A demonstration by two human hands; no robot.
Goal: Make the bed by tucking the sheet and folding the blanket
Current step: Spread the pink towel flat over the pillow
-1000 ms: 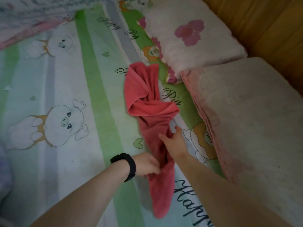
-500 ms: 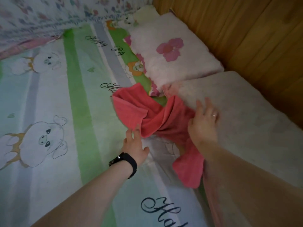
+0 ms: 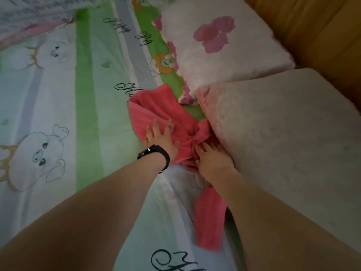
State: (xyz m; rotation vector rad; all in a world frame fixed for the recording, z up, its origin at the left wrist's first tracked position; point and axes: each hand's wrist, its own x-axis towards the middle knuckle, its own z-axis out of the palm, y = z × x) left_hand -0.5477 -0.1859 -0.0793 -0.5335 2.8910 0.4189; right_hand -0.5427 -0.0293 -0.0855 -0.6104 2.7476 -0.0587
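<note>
A coral-pink towel (image 3: 162, 106) lies twisted on the pig-print sheet (image 3: 48, 114), beside the near pillow (image 3: 283, 137). My left hand (image 3: 160, 137), with a black watch at the wrist, rests flat with spread fingers on the towel's wide upper part. My right hand (image 3: 211, 159) lies on the bunched middle of the towel, right against the pillow's edge, its fingertips at the twist. The towel's loose tail runs down under my right forearm toward me.
A white pillow with pink flowers (image 3: 220, 47) lies farther up the bed. A wooden headboard wall (image 3: 322, 26) runs along the right. A patterned blanket (image 3: 29, 14) is heaped at the top left corner.
My right hand came off the near pillow and down onto the towel's bunched middle. My left hand slid up onto the towel and flattened on it.
</note>
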